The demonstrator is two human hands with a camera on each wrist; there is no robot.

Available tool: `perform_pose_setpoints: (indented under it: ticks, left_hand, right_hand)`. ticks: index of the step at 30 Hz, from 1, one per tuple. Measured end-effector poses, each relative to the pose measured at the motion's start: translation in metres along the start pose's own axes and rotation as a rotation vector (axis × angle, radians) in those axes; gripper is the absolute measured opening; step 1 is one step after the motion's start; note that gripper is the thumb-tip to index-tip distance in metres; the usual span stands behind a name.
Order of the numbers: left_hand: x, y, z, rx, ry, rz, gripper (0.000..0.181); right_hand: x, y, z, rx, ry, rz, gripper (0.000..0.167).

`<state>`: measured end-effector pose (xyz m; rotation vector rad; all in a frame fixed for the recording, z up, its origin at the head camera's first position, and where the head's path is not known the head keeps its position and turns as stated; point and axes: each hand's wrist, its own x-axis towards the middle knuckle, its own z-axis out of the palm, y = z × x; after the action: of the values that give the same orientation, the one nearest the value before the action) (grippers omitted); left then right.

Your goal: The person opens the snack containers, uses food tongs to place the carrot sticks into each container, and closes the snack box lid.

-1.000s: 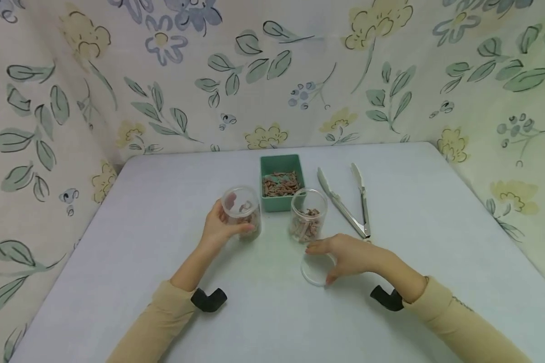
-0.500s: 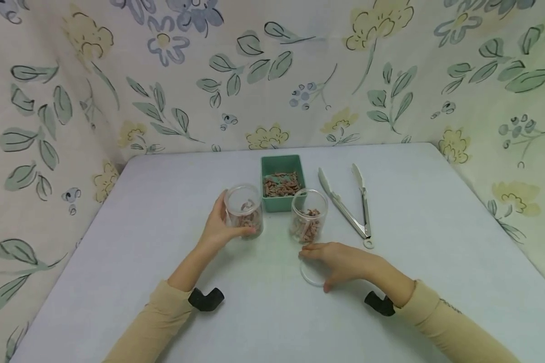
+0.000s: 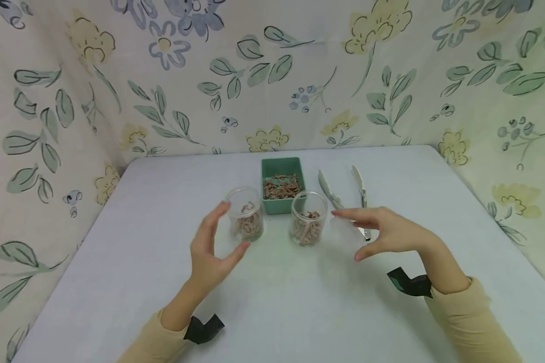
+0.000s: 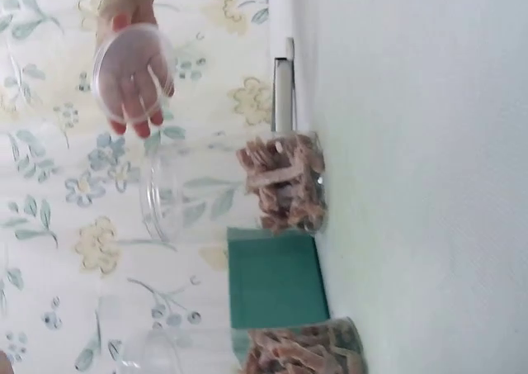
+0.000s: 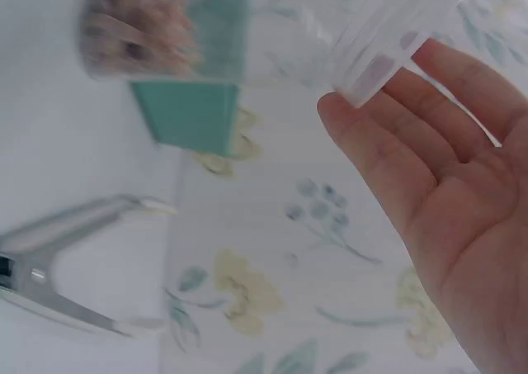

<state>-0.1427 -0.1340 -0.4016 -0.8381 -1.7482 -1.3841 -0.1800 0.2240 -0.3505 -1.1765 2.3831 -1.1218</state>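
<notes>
My right hand (image 3: 389, 233) is raised to the right of the right-hand clear jar (image 3: 307, 228). Between its thumb and fingers it grips a clear round lid (image 4: 132, 73), best seen in the left wrist view. That same lid (image 5: 400, 35) crosses the fingertips in the right wrist view. The left hand (image 3: 210, 259) holds nothing, thumb and fingers spread apart, just in front of the left-hand clear jar (image 3: 247, 222). Both jars stand upright without lids, each partly filled with brown strip-like pieces.
Behind the jars sits a green tub (image 3: 279, 205) with more brown pieces inside. Metal tongs (image 3: 329, 190) lie spread on the white table (image 3: 272, 312), partly hidden by the right hand. A floral cloth (image 3: 263, 75) hangs behind the table.
The right hand has lifted the lid off the table and moved up and right with it. The left hand has let go of the left jar and drawn back slightly.
</notes>
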Motion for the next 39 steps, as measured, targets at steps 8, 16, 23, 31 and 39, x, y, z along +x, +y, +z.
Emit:
perform_pose_setpoints:
  ticks: [8,16,23,31,39]
  left_hand:
    - [-0.007,0.019,0.032,0.064,-0.439,-0.043,0.063]
    - [-0.002,0.011,0.064,0.029,-0.459,-0.599,0.073]
    - [0.003,-0.012,0.084,0.053,-0.483,-0.835,0.086]
    - [0.008,-0.036,0.105,0.025,-0.468,-0.900,0.091]
    - [0.007,-0.043,0.113,0.000,-0.467,-0.932,0.087]
  right_hand:
    - [0.007,-0.002,-0.019,-0.048,0.228,0.068,0.083]
    - [0.030,0.010,-0.017,-0.014,0.199,0.193,0.082]
    - [0.049,0.017,-0.011,0.015,0.172,0.186,0.082]
    - [0.074,0.005,-0.008,-0.060,0.089,0.169,0.081]
    - [0.087,-0.008,-0.008,-0.200,0.012,0.174,0.083]
